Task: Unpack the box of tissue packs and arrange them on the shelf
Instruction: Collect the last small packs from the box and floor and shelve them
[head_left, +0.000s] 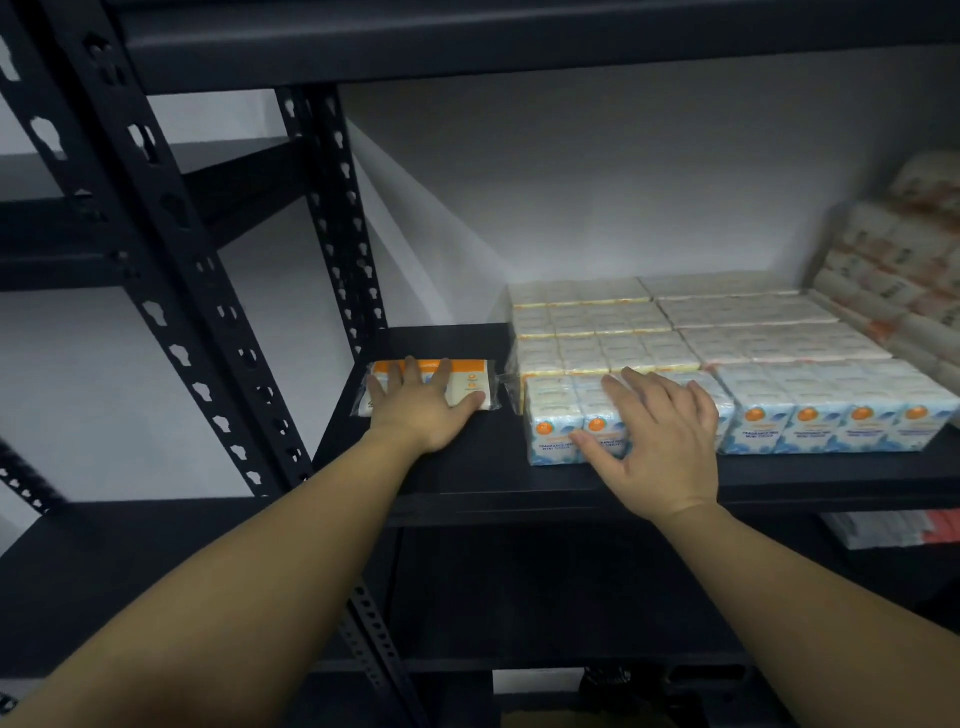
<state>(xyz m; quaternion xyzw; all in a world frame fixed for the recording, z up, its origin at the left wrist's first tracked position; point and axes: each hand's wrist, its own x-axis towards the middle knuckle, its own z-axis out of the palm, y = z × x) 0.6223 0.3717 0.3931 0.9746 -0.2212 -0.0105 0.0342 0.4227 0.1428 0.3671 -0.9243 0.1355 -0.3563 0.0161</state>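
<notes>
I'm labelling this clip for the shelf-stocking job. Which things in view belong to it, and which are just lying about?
Job:
left hand on single tissue pack
right hand on front tissue block
shelf

Lying about:
orange-printed packs
red-and-white item below

One tissue pack (470, 387) lies on the shelf (467, 467), left of the packed rows (727, 332).

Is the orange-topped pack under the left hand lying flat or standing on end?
Flat: the orange-topped pack lies broad-side down on the shelf, left hand spread over it.
</notes>
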